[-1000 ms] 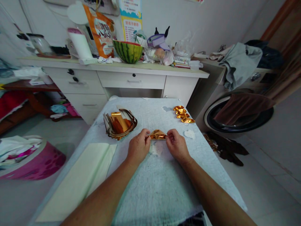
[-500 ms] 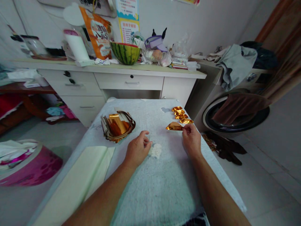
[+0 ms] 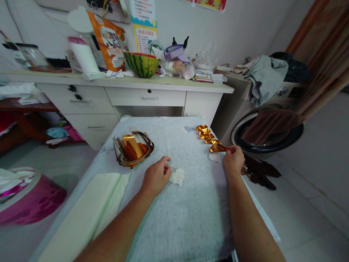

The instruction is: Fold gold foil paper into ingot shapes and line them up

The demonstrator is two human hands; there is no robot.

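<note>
On the cloth-covered table point(image 3: 180, 214), my right hand point(image 3: 234, 160) pinches one end of a shiny gold foil folded piece point(image 3: 217, 147) near the right edge. Just beyond it, several similar gold foil pieces point(image 3: 205, 133) lie in a slanting row. My left hand point(image 3: 156, 174) hovers over or rests on the middle of the table, fingers loosely bent and thumb apart, holding nothing I can see. To its upper left sits a stack of gold foil sheets point(image 3: 133, 148) in a curled, dark-rimmed wrapping.
A folded pale sheet point(image 3: 81, 203) lies along the table's left side. A pink bin point(image 3: 32, 203) stands on the floor at left. Behind the table is a white desk point(image 3: 152, 96) bearing a cut watermelon point(image 3: 141, 64). A washing machine point(image 3: 240, 109) stands at right.
My right hand has carried the gold foil piece rightward to the near end of the row. My left hand has hardly moved. The whole view has shifted slightly.
</note>
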